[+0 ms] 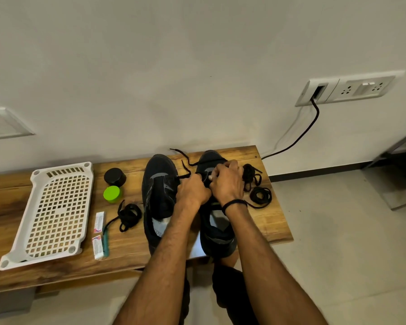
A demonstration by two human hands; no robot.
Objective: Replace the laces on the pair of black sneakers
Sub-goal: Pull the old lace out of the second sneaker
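Two black sneakers stand side by side on a wooden bench (274,221), toes toward the wall: the left sneaker (158,195) and the right sneaker (217,228). My left hand (191,190) and my right hand (226,180) meet over the right sneaker's eyelets, both pinching a black lace (185,160) whose free ends trail toward the wall. The eyelets under my hands are hidden. Loose black laces lie on the bench: one bundle (128,215) left of the shoes, two bundles (252,175) (260,197) to the right.
A white perforated tray (56,214) lies upside down at the bench's left. A black jar (115,176) and a green-lidded jar (112,194) stand beside it. Two small packets (99,222) and a teal tool (106,241) lie near the front. A black cable (300,137) runs to the wall socket.
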